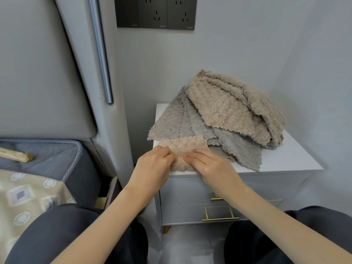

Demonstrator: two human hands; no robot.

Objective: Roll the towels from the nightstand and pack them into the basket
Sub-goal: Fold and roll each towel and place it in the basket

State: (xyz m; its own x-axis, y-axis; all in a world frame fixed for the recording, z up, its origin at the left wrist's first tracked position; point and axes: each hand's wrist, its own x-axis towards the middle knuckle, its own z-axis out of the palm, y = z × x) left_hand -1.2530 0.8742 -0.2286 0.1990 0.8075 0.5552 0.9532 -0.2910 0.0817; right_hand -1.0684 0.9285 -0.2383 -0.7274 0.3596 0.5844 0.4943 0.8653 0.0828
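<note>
A small beige towel (182, 144) lies partly rolled at the front left corner of the white nightstand (293, 159). My left hand (152, 164) grips its left part with curled fingers. My right hand (207, 164) presses on its right part with fingers stretched across the fabric. Behind it, several grey towels (190, 121) fan out flat. A heap of beige towels (234, 107) sits on top of them at the back. No basket is in view.
The nightstand has two drawers with brass handles (220, 218). A grey padded headboard (47, 73) and a bed with a patterned cover (24, 197) stand to the left. Wall sockets (156, 12) are above. My knees (76, 235) flank the nightstand's front.
</note>
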